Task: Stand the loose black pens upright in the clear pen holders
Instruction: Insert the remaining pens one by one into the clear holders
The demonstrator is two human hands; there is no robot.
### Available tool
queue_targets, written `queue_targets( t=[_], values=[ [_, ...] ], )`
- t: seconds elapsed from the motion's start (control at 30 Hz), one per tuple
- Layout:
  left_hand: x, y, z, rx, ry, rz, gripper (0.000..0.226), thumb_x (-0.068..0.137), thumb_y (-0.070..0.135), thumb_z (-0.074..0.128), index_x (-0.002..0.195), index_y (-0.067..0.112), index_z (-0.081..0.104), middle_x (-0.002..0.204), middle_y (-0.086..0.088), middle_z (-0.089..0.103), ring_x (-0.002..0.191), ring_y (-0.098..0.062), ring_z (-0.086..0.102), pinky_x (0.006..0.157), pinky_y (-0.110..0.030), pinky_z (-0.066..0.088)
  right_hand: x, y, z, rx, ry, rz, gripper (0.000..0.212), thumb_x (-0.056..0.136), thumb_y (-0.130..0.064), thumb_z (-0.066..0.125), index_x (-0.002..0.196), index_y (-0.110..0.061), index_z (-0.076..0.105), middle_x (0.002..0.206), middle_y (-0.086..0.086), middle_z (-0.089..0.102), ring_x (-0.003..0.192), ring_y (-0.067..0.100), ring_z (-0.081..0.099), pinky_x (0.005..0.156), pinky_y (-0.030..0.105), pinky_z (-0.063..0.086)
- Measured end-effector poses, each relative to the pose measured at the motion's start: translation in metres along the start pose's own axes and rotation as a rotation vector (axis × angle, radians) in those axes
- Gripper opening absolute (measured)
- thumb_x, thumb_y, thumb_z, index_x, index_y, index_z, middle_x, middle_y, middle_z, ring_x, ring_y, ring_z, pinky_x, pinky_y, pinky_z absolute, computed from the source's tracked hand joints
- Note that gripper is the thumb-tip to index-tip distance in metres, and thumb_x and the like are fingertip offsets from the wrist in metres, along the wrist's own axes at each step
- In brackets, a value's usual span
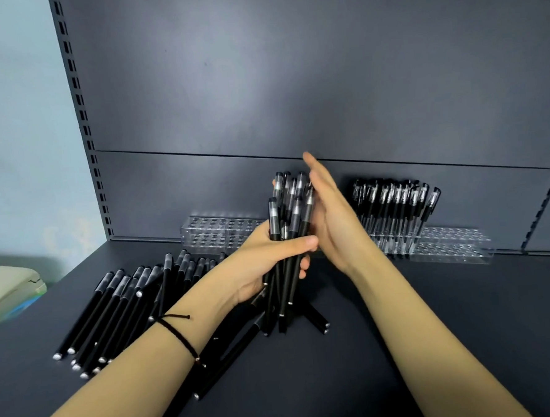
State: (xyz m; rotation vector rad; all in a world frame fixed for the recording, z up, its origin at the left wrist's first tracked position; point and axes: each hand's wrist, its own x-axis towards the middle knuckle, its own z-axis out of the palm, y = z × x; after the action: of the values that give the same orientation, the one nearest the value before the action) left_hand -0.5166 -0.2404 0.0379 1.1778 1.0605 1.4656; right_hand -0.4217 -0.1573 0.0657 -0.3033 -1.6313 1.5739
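Observation:
My left hand (264, 260) grips a bundle of black pens (289, 226) held nearly upright above the dark shelf, caps up. My right hand (332, 214) lies flat against the bundle's right side with straight fingers. A heap of loose black pens (118, 308) lies on the shelf at the left, and a few more (231, 353) lie under my left forearm. A clear pen holder (217, 234) with bare holes stands at the back behind my hands. Another clear holder (450, 246) at the back right carries a row of upright pens (396, 207) in its left part.
The dark shelf board (404, 345) ends at a grey back panel (291, 78) with a slotted upright (81, 123) at the left. A pale green object (8, 289) sits beyond the shelf's left edge.

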Motion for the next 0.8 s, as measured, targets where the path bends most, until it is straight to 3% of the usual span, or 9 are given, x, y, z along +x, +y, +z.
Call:
queue_targets(
  t=[0.1, 0.2, 0.3, 0.4, 0.5, 0.6, 0.7, 0.8],
  values=[
    [0.006, 0.005, 0.006, 0.113, 0.020, 0.156, 0.024, 0.084, 0.004, 0.071, 0.104, 0.006, 0.059, 0.069, 0.003, 0.066, 0.060, -0.012, 0.060, 0.063, -0.026, 0.054, 0.002, -0.029, 0.008, -0.046, -0.025, -0.120, 0.035, 0.103, -0.041, 0.035, 0.123, -0.031, 0.061, 0.115, 0.009, 0.069, 0.100, 0.024, 0.067, 0.088, 0.037, 0.053],
    [0.009, -0.003, 0.003, 0.170, 0.030, 0.203, 0.024, 0.080, 0.003, 0.075, 0.100, 0.005, 0.061, 0.073, -0.001, 0.066, 0.064, -0.017, 0.060, 0.070, -0.032, 0.054, 0.001, -0.035, 0.015, -0.163, -0.078, -0.164, 0.043, 0.104, -0.039, 0.031, 0.114, -0.018, 0.068, 0.100, 0.009, 0.072, 0.087, 0.024, 0.068, 0.082, 0.035, 0.055],
    [0.006, -0.023, -0.003, 0.251, -0.005, 0.126, 0.019, 0.078, -0.002, 0.074, 0.093, 0.007, 0.065, 0.077, -0.009, 0.067, 0.071, -0.022, 0.062, 0.077, -0.038, 0.054, -0.005, -0.011, 0.014, -0.291, -0.068, -0.114, 0.038, 0.104, -0.031, 0.038, 0.099, -0.014, 0.071, 0.090, 0.005, 0.072, 0.078, 0.018, 0.068, 0.070, 0.025, 0.053],
    [0.003, -0.033, -0.005, 0.339, -0.083, 0.029, 0.019, 0.080, -0.001, 0.072, 0.094, 0.005, 0.061, 0.078, -0.012, 0.064, 0.073, -0.021, 0.063, 0.080, -0.035, 0.054, -0.012, 0.006, 0.012, -0.346, -0.073, -0.069, 0.033, 0.103, -0.026, 0.043, 0.084, -0.009, 0.065, 0.092, 0.007, 0.069, 0.079, 0.021, 0.070, 0.071, 0.030, 0.054],
    [0.006, -0.027, -0.004, 0.280, -0.046, 0.092, 0.018, 0.078, 0.003, 0.071, 0.092, 0.004, 0.060, 0.081, -0.017, 0.060, 0.069, -0.021, 0.059, 0.074, -0.036, 0.052, -0.010, -0.002, 0.013, -0.268, -0.068, -0.134, 0.033, 0.101, -0.028, 0.047, 0.087, -0.003, 0.063, 0.093, 0.010, 0.067, 0.079, 0.019, 0.069, 0.077, 0.036, 0.056],
    [0.007, -0.026, -0.004, 0.262, -0.045, 0.117, 0.015, 0.078, 0.005, 0.071, 0.091, 0.004, 0.063, 0.082, -0.017, 0.060, 0.070, -0.021, 0.058, 0.074, -0.034, 0.051, -0.009, -0.008, 0.017, -0.236, -0.080, -0.205, 0.028, 0.098, -0.028, 0.050, 0.087, -0.010, 0.068, 0.090, 0.005, 0.068, 0.077, 0.017, 0.068, 0.075, 0.033, 0.055],
    [0.005, -0.031, -0.009, 0.324, -0.117, -0.005, 0.020, 0.084, 0.003, 0.070, 0.100, -0.006, 0.062, 0.085, -0.017, 0.064, 0.077, -0.019, 0.063, 0.083, -0.034, 0.053, -0.011, 0.008, 0.016, -0.338, -0.073, -0.114, 0.030, 0.099, -0.030, 0.051, 0.081, -0.015, 0.069, 0.083, 0.000, 0.070, 0.074, 0.016, 0.069, 0.077, 0.040, 0.057],
    [0.004, -0.031, -0.013, 0.303, -0.141, -0.047, 0.010, 0.086, 0.003, 0.069, 0.094, 0.000, 0.066, 0.081, -0.011, 0.068, 0.078, -0.019, 0.067, 0.080, -0.031, 0.054, -0.012, 0.014, 0.017, -0.299, -0.033, -0.067, 0.035, 0.100, -0.041, 0.042, 0.092, -0.021, 0.070, 0.096, -0.001, 0.071, 0.080, 0.017, 0.070, 0.071, 0.031, 0.056]
  ],
)
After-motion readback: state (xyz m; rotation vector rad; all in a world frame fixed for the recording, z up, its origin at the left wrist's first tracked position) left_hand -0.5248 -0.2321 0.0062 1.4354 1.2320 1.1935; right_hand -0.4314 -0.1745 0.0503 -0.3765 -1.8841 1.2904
